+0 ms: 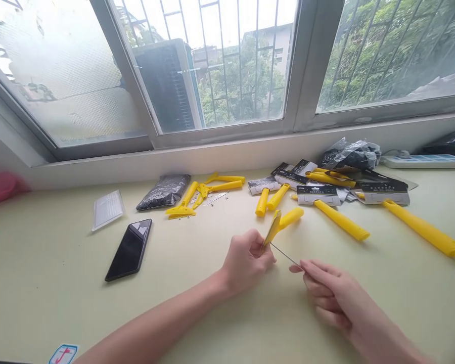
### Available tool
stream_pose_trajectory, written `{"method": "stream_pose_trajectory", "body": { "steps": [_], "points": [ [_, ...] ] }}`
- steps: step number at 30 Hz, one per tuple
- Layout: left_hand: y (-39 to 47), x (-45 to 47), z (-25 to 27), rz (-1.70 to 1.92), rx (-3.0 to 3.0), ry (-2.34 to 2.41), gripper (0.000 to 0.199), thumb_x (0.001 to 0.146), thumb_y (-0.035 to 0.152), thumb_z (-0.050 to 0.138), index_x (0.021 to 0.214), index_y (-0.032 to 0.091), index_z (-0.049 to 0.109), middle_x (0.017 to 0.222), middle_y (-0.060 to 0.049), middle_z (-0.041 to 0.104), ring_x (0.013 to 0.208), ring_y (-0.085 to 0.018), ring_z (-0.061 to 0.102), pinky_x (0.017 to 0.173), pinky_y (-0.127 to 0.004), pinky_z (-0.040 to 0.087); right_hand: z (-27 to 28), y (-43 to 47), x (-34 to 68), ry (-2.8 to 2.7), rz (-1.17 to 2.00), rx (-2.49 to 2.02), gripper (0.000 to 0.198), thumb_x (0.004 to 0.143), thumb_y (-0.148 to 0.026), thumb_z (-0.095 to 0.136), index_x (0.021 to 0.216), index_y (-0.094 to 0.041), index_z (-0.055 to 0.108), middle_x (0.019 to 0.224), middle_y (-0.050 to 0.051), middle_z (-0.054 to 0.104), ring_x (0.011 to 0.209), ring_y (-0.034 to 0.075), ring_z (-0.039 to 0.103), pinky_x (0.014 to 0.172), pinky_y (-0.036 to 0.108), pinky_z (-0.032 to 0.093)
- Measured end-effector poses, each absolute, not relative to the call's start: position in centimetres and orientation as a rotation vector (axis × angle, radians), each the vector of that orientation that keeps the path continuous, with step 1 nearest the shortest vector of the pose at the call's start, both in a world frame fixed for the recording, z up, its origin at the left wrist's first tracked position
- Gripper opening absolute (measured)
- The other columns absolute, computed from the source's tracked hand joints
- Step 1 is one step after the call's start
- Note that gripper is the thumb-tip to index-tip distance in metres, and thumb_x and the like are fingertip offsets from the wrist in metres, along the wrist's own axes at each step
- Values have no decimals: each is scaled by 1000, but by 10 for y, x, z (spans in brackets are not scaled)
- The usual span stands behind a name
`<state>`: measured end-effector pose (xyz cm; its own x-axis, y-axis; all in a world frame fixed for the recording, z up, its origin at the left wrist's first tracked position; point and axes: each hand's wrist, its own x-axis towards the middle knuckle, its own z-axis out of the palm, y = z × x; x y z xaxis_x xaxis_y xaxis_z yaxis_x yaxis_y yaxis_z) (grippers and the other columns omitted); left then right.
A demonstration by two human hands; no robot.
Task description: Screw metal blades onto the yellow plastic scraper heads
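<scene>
the left hand [252, 259] grips a yellow scraper [290, 218] over the pale table [191, 255], and the right hand [331, 293], right of it, pinches a thin metal rod [285, 255] reaching the scraper's head [273, 227].

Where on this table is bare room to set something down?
Bare table shows left of the phone, between it and the left forearm, and right of the right hand, nearer than the rightmost yellow handle. It is crowded toward the sill: packaged scrapers at right, loose scrapers and a black bag farther left.
</scene>
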<state>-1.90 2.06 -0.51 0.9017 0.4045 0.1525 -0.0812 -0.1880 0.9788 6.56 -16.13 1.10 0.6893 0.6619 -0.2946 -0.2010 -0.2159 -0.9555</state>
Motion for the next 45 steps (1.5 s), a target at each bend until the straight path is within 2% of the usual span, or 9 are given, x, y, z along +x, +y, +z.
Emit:
{"method": "stream_pose_trajectory", "body": {
  "steps": [7,11,15,19,25,31,34,37,45],
  "points": [
    [20,-16,-1,441,1620,295,28,89,37,63,79,18,45,77,-4,69,73,-21,75,65,-32,61,-16,-160,56,-909,172,-1939,24,94,-47,57,92,-25,68,81,1,62,70,16,53,64,28,41],
    [21,-17,-2,428,1615,276,28,90,37,63,80,18,46,77,-4,69,73,-22,75,65,-33,62,-25,-163,64,-1057,-251,-2041,31,100,-35,48,116,-25,73,77,2,59,63,13,49,61,27,37],
    [23,-17,-3,413,1623,267,29,90,37,64,80,18,45,76,-5,69,72,-23,75,63,-33,62,-18,-164,69,-1153,-473,-2079,36,99,-22,46,123,-30,72,70,1,58,66,14,50,66,28,36],
    [22,-17,0,427,1556,277,31,89,39,65,80,18,45,76,-4,69,71,-22,75,67,-35,63,-11,-160,65,-1107,-404,-2099,36,101,-37,50,130,-21,65,80,2,58,74,16,55,69,27,44],
    [21,-16,-2,426,1622,266,28,90,37,64,80,17,47,76,-4,69,73,-21,75,68,-34,63,-3,-164,62,-984,-119,-2126,27,100,-44,51,88,-26,66,73,-4,66,59,11,59,49,19,46],
    [20,-17,-1,425,1641,267,25,90,35,63,80,17,47,77,-4,68,73,-21,75,67,-33,62,-6,-164,60,-934,-197,-2027,20,95,-45,59,94,-27,67,90,1,69,78,17,63,71,28,50],
    [19,-18,0,431,1632,267,25,90,34,63,80,17,47,77,-4,69,73,-21,75,68,-34,62,-9,-161,58,-910,-154,-2027,25,96,-49,57,102,-25,65,86,1,65,70,15,60,62,26,48],
    [20,-18,-1,427,1645,263,25,90,34,62,80,17,47,77,-4,69,73,-21,74,68,-34,62,-9,-163,58,-909,-46,-2053,30,100,-49,50,86,-25,63,75,-1,63,59,13,56,52,24,45],
    [20,-17,-5,446,1661,249,23,90,32,63,80,17,47,76,-4,68,73,-21,74,67,-34,62,-8,-164,54,-762,-114,-2044,29,92,-52,61,79,-26,59,72,-5,65,57,12,54,52,23,44]
  ]
}}
